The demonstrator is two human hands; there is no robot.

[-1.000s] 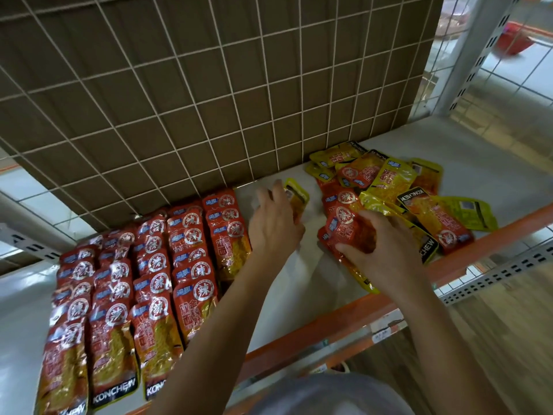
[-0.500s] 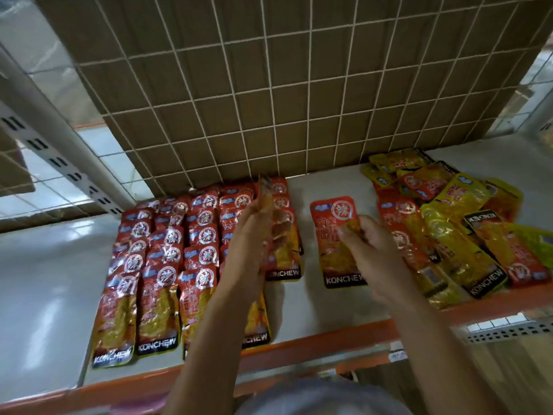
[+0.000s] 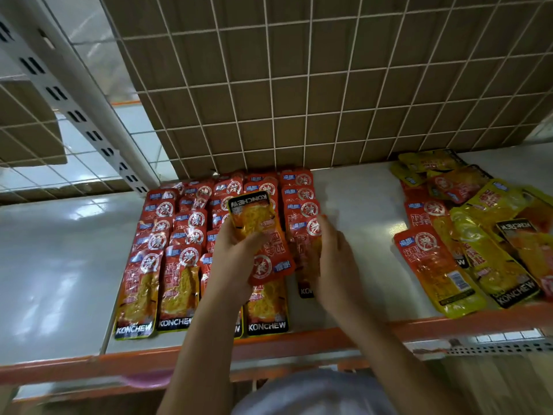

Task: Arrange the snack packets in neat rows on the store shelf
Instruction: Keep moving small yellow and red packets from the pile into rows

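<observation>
Red snack packets lie in several overlapping rows on the white shelf. My left hand grips a red packet turned upside down, lifted above the rows. My right hand, blurred, lies with fingers stretched over another red packet at the right end of the rows. That packet lies flat on the shelf with its black bottom label showing. A loose pile of red and yellow packets sits at the right of the shelf.
A wire grid with a brown panel backs the shelf. The orange front rail runs along the near edge. A white slotted upright stands at the back left. White shelf surface lies between the rows and the pile.
My right hand carried a red packet left from the pile and laid it beside the rows. My left hand now holds its packet flat-on above the rows. The view shifted left.
</observation>
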